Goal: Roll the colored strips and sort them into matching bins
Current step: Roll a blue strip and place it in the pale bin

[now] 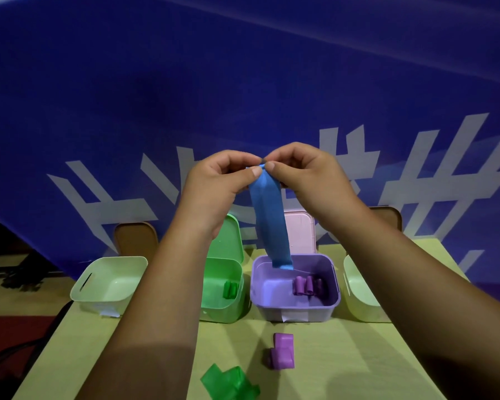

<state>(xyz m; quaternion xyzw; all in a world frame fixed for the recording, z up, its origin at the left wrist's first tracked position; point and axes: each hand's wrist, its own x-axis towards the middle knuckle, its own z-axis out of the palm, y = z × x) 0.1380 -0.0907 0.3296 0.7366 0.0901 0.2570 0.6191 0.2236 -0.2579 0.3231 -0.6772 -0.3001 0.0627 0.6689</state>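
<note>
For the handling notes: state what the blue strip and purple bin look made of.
Blue strip: probably thin matte fabric or soft tape; it hangs limp with lengthwise creases. Purple bin: seemingly moulded plastic, smooth, faintly glossy; rigid walls, rounded corners.

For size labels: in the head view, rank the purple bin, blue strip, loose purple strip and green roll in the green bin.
Largest to smallest:
purple bin
blue strip
loose purple strip, which is nearer the camera, so it looks enlarged
green roll

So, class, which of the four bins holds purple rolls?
The purple bin, second from right: purple rolls lie inside, while the green bin holds green rolls.
</note>
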